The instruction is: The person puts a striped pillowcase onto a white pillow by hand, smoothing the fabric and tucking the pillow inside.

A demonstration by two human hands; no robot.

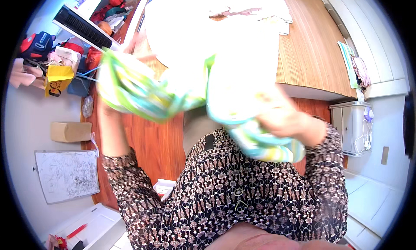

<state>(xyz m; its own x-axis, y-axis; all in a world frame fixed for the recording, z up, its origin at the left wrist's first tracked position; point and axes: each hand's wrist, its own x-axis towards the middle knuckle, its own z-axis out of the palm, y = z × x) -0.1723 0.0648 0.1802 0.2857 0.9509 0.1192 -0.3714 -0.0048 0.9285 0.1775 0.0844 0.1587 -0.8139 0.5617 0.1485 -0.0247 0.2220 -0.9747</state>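
Two hands (284,120), one striped cloth (143,94)

Left hand (113,77): mostly hidden behind the cloth (173,92); grip cannot be told.
Right hand (284,120): motion-blurred, fingers buried in the cloth.
Cloth: overexposed and smeared, pattern unclear, shape uncertain.
Bed (303,46): far end cut off at the top edge.
Clutter (56,55), left: too small to sort out.
Whiteboard (67,175): scribbles illegible.

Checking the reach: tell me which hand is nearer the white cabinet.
Right. The right hand grips the striped cloth just left of the white cabinet; the left hand is far across.
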